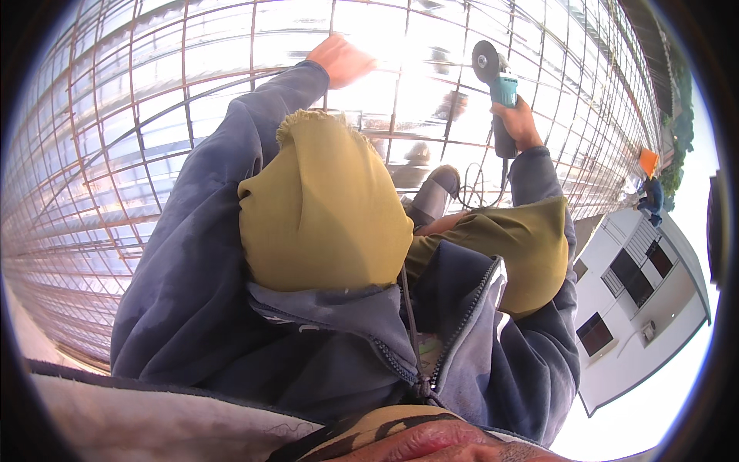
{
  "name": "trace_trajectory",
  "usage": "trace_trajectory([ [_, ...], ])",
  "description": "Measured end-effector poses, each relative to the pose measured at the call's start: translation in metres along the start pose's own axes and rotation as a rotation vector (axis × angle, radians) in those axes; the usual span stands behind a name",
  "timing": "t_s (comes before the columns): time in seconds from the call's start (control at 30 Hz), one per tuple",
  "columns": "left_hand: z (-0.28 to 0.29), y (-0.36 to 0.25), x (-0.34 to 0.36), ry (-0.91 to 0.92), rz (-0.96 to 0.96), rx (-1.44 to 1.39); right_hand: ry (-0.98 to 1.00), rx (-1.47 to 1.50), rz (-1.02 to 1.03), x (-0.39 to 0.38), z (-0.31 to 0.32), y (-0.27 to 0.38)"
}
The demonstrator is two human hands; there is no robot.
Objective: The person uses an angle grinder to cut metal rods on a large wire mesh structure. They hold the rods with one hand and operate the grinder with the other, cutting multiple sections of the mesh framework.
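My right hand (519,123) is wrapped round the body of a teal and black angle grinder (504,91). Its dark round cutting disc (485,61) faces away from me at the far end, and a black cord (471,192) trails from the tool's rear. Farther left, my left hand (339,60) is over the grid of thin rusty steel bars (191,115). Strong glare washes out its fingers, so whether they grip a bar is unclear. The grinder is above the same grid, and I cannot tell whether the disc touches a bar.
My bent knees, in mustard trousers (323,208), are between my arms, with a dark boot (443,181) on the mesh beyond. Shiny ribbed metal sheeting (85,154) shows under the bars. At the right are a person in blue (653,199), an orange object (648,162) and a white building (616,308).
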State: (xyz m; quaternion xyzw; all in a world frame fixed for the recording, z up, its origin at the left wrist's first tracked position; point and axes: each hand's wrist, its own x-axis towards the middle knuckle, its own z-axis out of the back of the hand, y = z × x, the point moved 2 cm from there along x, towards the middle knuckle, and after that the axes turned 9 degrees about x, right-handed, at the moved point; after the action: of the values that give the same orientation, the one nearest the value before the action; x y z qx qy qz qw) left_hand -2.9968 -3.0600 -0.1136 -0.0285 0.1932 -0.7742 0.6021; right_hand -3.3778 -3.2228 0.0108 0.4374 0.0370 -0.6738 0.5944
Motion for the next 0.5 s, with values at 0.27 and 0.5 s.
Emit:
trace_trajectory([
  [0.27, 0.006, 0.0, -0.003, -0.042, 0.026, -0.079, 0.024, 0.014, -0.036, -0.002, -0.001, 0.006],
  [0.5, -0.001, 0.003, -0.004, -0.04, 0.039, -0.098, 0.015, 0.026, -0.063, 0.005, -0.004, 0.003],
])
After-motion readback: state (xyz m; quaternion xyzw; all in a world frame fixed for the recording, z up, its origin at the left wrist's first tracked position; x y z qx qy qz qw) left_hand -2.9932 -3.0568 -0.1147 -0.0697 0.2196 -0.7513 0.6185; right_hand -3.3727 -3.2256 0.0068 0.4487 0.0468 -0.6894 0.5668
